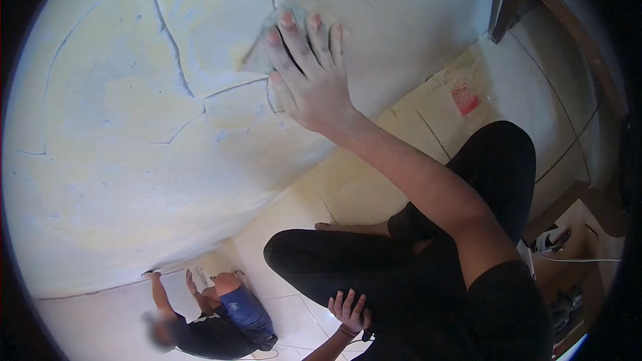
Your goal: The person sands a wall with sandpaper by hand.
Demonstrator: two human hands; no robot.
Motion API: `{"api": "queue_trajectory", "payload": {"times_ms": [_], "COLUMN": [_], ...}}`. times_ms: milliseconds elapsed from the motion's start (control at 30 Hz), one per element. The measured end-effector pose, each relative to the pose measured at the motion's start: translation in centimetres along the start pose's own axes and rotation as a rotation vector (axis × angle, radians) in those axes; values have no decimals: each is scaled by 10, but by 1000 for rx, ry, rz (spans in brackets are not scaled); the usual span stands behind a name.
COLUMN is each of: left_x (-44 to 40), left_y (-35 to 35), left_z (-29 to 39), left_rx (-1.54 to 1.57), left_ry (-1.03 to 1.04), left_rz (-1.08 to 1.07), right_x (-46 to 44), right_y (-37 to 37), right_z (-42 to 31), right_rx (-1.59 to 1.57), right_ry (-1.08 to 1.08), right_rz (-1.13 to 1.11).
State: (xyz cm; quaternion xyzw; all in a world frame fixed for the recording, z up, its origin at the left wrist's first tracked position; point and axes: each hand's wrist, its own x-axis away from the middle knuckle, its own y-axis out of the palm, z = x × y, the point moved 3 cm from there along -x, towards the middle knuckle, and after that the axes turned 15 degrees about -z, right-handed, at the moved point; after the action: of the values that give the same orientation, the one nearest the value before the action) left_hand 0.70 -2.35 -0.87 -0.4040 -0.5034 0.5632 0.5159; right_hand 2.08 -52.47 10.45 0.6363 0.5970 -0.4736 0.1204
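Observation:
My right hand (307,80) lies against the wall (120,180), dusty, with its fingers spread over a thin greyish sheet of sandpaper (255,60) and pressing it to the surface. Dark cracks run through the wall beside this hand, and patches of plaster show around them. Lower down, my left hand (349,311) rests on my dark-trousered leg, fingers apart and holding nothing that I can see.
Another person (221,327) crouches at lower left, one hand at the foot of the wall. A red piece (463,98) lies on the dusty tiled floor (414,127). At right stands a wooden box-like piece (588,227) with a cable and tools.

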Motion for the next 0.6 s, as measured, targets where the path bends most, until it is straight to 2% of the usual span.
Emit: {"api": "queue_trajectory", "payload": {"times_ms": [100,167,233,333,500,600], "left_x": [0,-1,2,3,4,-1], "left_y": [1,-3,-3,-2,0,0], "left_z": [-1,0,1,1,0,0], "left_rx": [11,4,-6,-9,10,-7], "left_ry": [26,37,14,2,12,6], "left_rz": [-14,-19,-12,9,-12,21], "right_x": [55,108,112,75,-16,31], "right_y": [39,67,64,50,-13,25], "right_z": [31,56,52,33,-4,28], "right_rx": [-25,78,78,18,-28,12], "right_ry": [-111,-200,-158,-42,-41,-84], "right_rz": [-116,-103,-111,-88,-4,-56]}}
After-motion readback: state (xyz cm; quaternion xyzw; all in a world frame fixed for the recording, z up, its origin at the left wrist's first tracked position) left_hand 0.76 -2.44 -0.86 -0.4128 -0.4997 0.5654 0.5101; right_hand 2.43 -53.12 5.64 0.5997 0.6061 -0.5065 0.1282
